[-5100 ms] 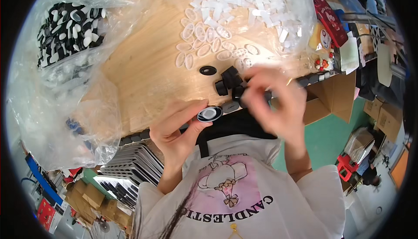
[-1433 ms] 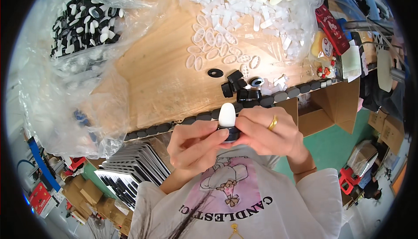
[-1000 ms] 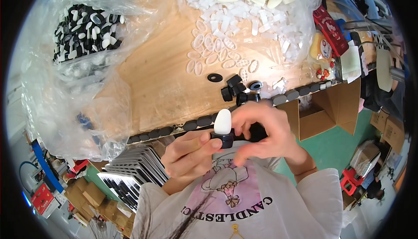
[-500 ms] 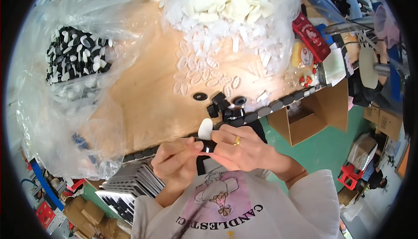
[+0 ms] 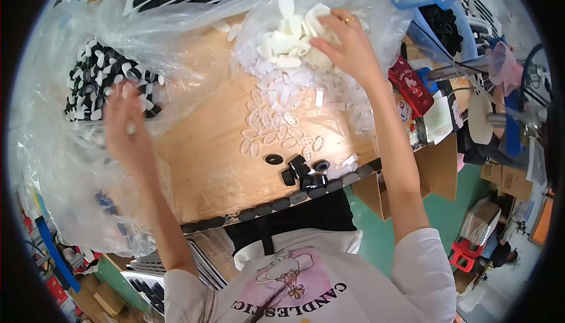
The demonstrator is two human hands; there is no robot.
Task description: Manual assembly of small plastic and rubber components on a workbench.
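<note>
My left hand (image 5: 122,124) is smeared by motion beside a pile of black-and-white oval pieces (image 5: 85,87), which lies in clear plastic. Whether its fingers hold anything does not show. At the far side of the table my right hand (image 5: 347,46), with a ring on one finger, reaches over a heap of cream oval pieces (image 5: 285,40). Its thumb and forefinger are spread apart, with cream pieces just beside the fingertips. Nearer to me, several black fittings (image 5: 300,167) and a black oval ring (image 5: 274,159) lie on the wooden tabletop (image 5: 200,146).
Small white translucent pieces (image 5: 282,87) and clear oval rings (image 5: 265,124) are scattered mid-table. Dark round pads (image 5: 265,208) line the front edge. Plastic sheeting (image 5: 65,170) covers the left side. A red box (image 5: 412,87) and an open cardboard box (image 5: 435,167) are at the right.
Both hands were together at the front edge, holding a black piece and a white oval. They have parted: left hand to the black-and-white pile, right hand to the cream heap.
</note>
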